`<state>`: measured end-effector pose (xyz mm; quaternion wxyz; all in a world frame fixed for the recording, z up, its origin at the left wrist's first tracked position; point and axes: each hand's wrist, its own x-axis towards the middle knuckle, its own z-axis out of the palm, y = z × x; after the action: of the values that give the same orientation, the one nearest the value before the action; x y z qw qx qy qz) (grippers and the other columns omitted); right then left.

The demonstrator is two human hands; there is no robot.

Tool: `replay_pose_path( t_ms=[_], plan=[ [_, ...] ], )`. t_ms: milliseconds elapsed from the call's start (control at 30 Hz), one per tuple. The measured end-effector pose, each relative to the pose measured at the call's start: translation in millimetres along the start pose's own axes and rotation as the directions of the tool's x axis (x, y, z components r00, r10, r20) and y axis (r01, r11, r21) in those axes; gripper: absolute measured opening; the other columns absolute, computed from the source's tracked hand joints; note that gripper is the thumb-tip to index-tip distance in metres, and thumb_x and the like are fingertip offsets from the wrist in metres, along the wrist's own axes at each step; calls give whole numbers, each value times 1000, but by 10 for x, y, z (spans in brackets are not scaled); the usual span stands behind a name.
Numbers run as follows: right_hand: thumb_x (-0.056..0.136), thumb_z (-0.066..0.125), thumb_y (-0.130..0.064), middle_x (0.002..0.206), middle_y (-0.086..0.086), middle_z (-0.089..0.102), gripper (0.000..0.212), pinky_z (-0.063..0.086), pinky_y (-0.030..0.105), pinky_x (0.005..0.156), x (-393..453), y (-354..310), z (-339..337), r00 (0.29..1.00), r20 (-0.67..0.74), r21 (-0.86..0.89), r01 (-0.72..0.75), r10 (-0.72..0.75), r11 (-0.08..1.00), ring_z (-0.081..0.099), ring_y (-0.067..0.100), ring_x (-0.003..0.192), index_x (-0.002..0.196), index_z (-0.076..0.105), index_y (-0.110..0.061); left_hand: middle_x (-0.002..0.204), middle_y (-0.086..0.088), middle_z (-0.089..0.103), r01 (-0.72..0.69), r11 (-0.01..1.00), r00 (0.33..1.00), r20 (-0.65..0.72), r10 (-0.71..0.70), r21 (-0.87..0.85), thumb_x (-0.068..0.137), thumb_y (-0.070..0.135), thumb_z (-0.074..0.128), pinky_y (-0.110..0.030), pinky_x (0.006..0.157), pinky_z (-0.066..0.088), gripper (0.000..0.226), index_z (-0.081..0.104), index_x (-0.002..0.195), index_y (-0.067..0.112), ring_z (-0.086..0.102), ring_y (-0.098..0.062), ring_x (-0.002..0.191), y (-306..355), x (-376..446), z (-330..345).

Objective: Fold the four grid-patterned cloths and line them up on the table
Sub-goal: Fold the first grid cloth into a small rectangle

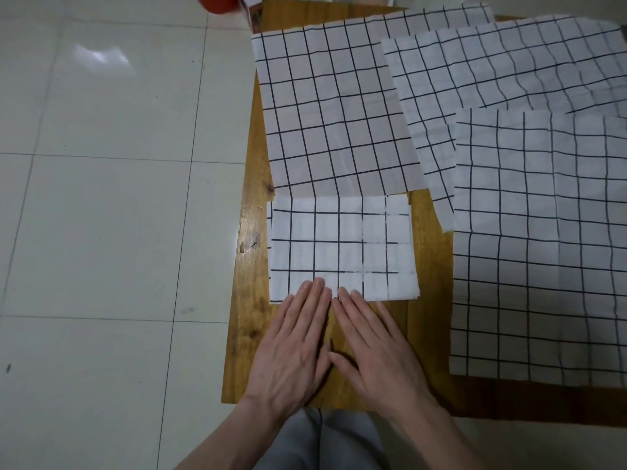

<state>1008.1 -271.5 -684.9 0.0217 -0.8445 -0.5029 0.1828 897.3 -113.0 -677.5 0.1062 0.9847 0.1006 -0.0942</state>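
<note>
my grey trouser-clad knees (325,442) show at the bottom edge, tucked under the near side of a low brown wooden table (247,300). my left hand (291,347) and right hand (373,351) lie flat, side by side on the wood, fingers straight and relaxed, gripping nothing. the fingertips of both hands rest on the near edge of a small folded white cloth with a black grid pattern (342,247), a neat rectangle lying near the table's left edge. just beyond it, a large unfolded white grid cloth (325,110) lies spread flat across the far left part of the table, its near edge touching or slightly overlapping the folded one. to my right, a second unfolded grid cloth (543,245) covers the table's near right side. farther back on the right, a third unfolded grid cloth (502,66) lies partly under that one and over the far-left cloth. pale glossy floor tiles (101,198) fill the left. at the far top edge sit a red object (217,3) and a small box (252,11), both cut off.
</note>
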Motion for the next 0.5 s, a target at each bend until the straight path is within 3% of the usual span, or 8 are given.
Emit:
replay_pose_path(
  t_ms=[133,333,500],
  plan=[
    [107,25,-64,174,0,11,75,16,45,125,-34,107,-30,1000,12,-21,-22,23,1000,10,16,161,166,18,-17,177,-12,6,45,999,999,24,-45,-10,111,50,30,-45,128,19,74,10,168,7,7,-25,164,-106,-53,-21],
    [106,14,-66,175,-1,6,78,12,44,126,-271,394,-128,962,4,1,-274,274,962,4,16,161,166,14,-16,177,-11,6,92,996,995,31,-93,19,108,59,32,-45,128,17,82,10,168,7,7,-26,164,-322,-191,-27],
    [107,19,-62,175,-2,10,74,12,43,128,-295,393,-167,949,-37,73,-311,314,948,7,14,161,165,19,-17,176,-14,8,112,993,993,32,-113,33,107,60,32,-48,128,19,84,13,167,4,8,-28,164,-303,-194,-6]
  ],
)
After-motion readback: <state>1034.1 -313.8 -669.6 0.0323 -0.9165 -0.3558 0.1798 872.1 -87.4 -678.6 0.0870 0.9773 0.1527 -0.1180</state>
